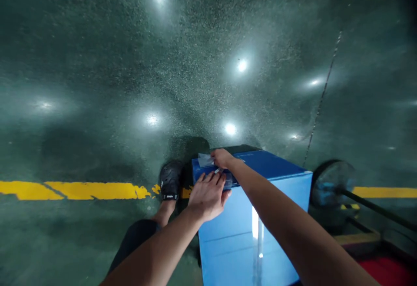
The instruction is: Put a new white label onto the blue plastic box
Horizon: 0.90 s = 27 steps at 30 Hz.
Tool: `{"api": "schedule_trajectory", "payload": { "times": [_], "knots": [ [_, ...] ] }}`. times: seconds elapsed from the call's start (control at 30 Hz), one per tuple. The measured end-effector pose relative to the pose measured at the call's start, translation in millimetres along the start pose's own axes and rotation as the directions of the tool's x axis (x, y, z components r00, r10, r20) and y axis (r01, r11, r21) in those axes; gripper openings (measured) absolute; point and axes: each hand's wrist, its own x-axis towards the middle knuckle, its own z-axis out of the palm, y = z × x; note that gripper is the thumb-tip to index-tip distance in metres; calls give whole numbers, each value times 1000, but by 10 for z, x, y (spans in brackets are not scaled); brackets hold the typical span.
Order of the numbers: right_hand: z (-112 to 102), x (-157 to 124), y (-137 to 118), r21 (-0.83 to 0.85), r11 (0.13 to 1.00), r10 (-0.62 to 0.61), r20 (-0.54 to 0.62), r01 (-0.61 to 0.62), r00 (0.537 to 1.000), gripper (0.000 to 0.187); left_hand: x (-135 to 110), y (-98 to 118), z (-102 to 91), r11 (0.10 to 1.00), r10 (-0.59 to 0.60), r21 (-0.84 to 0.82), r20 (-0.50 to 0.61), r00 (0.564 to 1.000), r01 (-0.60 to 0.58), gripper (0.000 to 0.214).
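Observation:
A glossy blue box (247, 229) with a darker blue far face stands in front of me. My left hand (208, 195) lies flat across its left upper edge, fingers stretched out and slightly apart. A patch of shiny clear film shows beside its fingers. Just beyond, my right hand (222, 158) is closed, its fingertips pinching a translucent plastic strip (205, 160) against the dark blue face. Between the two hands is a small white piece (217, 171), too small to name. My right forearm crosses over the box and hides part of it.
A dark shoe (170, 179) on my foot stands left of the box. A yellow line (97, 190) runs along the shiny green floor (107, 51). At right are a round dark base (332, 184) with a pole and a red surface (387, 268).

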Motion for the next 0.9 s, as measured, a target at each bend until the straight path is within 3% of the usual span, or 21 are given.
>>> {"api": "schedule_trajectory", "payload": {
  "times": [0.23,0.4,0.53,0.63,0.77,0.9],
  "knots": [
    [175,50,0,-59,994,95,25,-93,995,33,-7,-22,52,999,7,-32,-41,999,-8,51],
    [191,82,5,-61,997,58,88,-52,994,28,-4,-41,98,999,5,-51,-61,998,-8,52],
    [123,110,-45,-33,999,26,66,-24,998,26,-7,-41,116,998,7,-68,-66,998,-12,52],
    [46,56,-78,29,999,17,-11,-17,1000,25,-2,-47,97,995,4,-102,-74,997,-11,53],
    [-143,-262,26,174,983,95,-230,-55,968,25,29,-148,-7,982,-23,-191,-141,990,-5,66],
    [-313,-841,234,350,935,210,-417,-57,884,35,20,-342,-161,948,-89,-316,-183,979,27,38]
  ]
}}
